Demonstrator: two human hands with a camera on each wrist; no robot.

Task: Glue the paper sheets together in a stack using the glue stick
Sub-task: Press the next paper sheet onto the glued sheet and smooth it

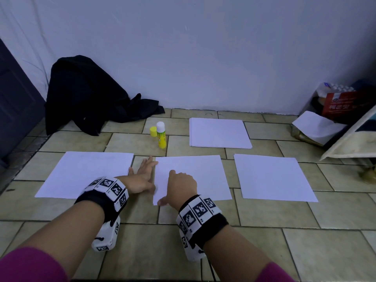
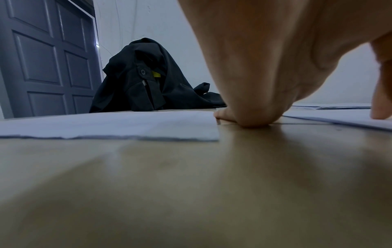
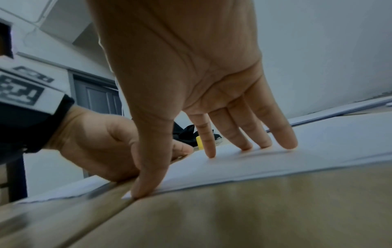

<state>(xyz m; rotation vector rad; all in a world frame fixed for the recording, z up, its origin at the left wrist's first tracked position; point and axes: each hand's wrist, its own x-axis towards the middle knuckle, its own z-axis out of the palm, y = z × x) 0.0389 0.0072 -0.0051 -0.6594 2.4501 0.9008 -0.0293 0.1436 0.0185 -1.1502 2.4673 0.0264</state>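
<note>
- Head view: the middle sheet lies low in the middle of the frame, long side across. The right hand presses on it with flat fingers. The left hand lies flat by its left edge. The glue stick stands above, uncapped.
- Left wrist view: the left hand touches the floor; its fingers are mostly hidden.
- Right wrist view: straight fingers press the sheet, thumb on its near corner, maybe lifting it.

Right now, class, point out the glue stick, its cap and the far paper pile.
glue stick (image 1: pixel 161 137), head view, yellow body.
cap (image 1: pixel 153 131), head view, its side.
far paper pile (image 1: pixel 219 132), head view, top sheet's middle.
</note>
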